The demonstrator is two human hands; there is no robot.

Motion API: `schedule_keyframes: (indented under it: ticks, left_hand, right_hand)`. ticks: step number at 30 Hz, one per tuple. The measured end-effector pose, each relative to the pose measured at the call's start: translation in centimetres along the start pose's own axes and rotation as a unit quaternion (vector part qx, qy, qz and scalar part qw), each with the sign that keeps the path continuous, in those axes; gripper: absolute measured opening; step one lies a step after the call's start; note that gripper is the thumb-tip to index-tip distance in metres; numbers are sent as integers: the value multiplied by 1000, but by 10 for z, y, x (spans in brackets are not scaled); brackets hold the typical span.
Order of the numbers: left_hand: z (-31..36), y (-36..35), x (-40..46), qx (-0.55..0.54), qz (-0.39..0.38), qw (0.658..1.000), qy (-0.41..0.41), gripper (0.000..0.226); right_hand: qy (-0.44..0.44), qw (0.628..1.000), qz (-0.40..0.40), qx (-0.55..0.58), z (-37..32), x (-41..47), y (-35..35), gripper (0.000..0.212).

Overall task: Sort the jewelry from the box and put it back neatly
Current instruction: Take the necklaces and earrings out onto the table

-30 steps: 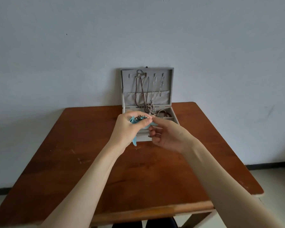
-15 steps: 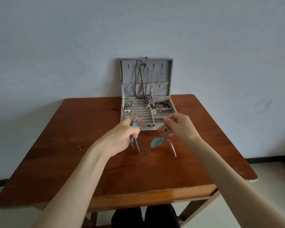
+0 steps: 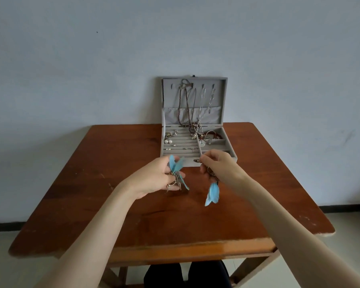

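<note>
Whereas half a second ago a loose blue feather was seen floating between the two hands, it is now seen hanging straight down below the right hand, and the hands have been drawn slightly further apart. A second ago both hands were pressed together over one bunched item in front of the box.

A feather earring is pinched at its top between the right thumb and fingertips, close to the box's front edge; its metal ring is partly hidden by the fingers, and its blue feathers dangle clear of the table below the hand.

The other feather earring is gripped by the left hand, whose fingers are curled round it. Its blue feathers stick up above the fingers, while a metal charm and one thin feather trail down past the fingertips.

The grey jewelry box is set open at the far middle of the wooden table, against a pale wall. Necklaces are hung on hooks inside its upright lid. Small earrings and pearls are seen in the ring rows on the left of its tray, and a tangle of bracelets is lying in the far right compartment.
</note>
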State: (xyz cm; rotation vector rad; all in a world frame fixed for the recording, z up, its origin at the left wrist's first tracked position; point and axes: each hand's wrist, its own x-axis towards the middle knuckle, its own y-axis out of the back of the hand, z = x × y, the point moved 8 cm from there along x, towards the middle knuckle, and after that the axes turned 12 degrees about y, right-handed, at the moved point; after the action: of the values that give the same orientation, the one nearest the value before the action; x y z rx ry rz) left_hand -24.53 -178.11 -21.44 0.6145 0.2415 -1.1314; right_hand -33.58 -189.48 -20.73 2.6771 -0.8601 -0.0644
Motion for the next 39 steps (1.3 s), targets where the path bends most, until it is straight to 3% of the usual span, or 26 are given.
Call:
schedule_keyframes:
  ticks: [3,6,10,17,23,32,39]
  left_hand:
    - [6,14,-4,91,87,992,-20,34]
    - [19,24,-11,213,174,959,-66,21]
    - [32,23,-18,261,176,944,-102,25]
    - [40,43,-28,182,202,956,-111,15]
    - [49,45,-39,185,213,949,-140,4]
    - [49,48,-46,85,240,958,-135,10]
    - [55,55,-58,90,246,953,-152,10]
  right_hand:
    - [16,1000,-1,-6,-2,3,-1,10]
    - [36,999,0,7,-7,5,-2,8]
    - [49,999,-10,-5,-12,5,-3,17]
    - [52,996,-37,67,-29,0,-3,13]
    - [90,995,-23,20,-42,-4,1,16]
    - [105,992,-59,-37,-46,-16,-21,7]
    - [120,991,-47,-44,-60,-15,-18,14]
